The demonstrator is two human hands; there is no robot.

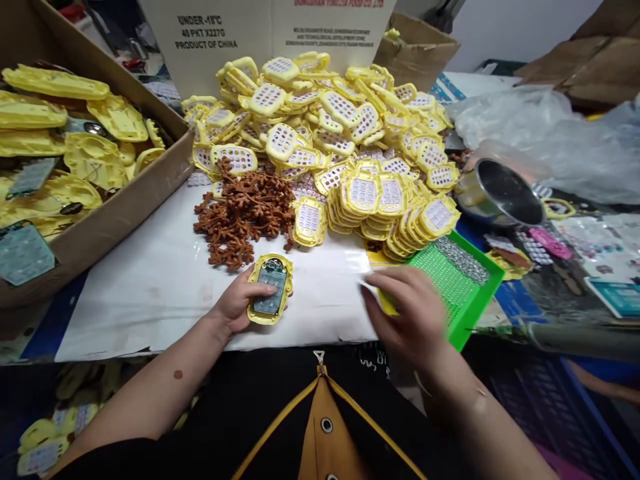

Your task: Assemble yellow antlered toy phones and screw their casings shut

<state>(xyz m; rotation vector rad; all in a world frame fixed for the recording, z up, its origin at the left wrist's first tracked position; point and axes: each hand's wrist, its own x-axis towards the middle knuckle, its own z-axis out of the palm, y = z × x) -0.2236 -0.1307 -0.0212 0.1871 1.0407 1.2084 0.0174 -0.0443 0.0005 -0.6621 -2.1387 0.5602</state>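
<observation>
My left hand (pixel 239 301) grips a yellow toy shell (pixel 271 288) that lies face up on the white sheet (pixel 150 287), a green circuit board showing inside it. My right hand (pixel 407 308) is blurred by motion near the corner of the green tray (pixel 470 303). Its fingers are curled and pinch something small and pale that I cannot make out. A heap of brown rubber parts (pixel 245 217) lies just beyond the left hand. Behind it rises a big pile of yellow keypad fronts (pixel 340 133).
A cardboard box (pixel 115 213) at the left holds yellow back shells and green boards. A steel pot (pixel 500 193), plastic bags (pixel 550 133) and loose parts crowd the right side. Small silvery pieces lie in the tray. A white carton (pixel 260 33) stands at the back.
</observation>
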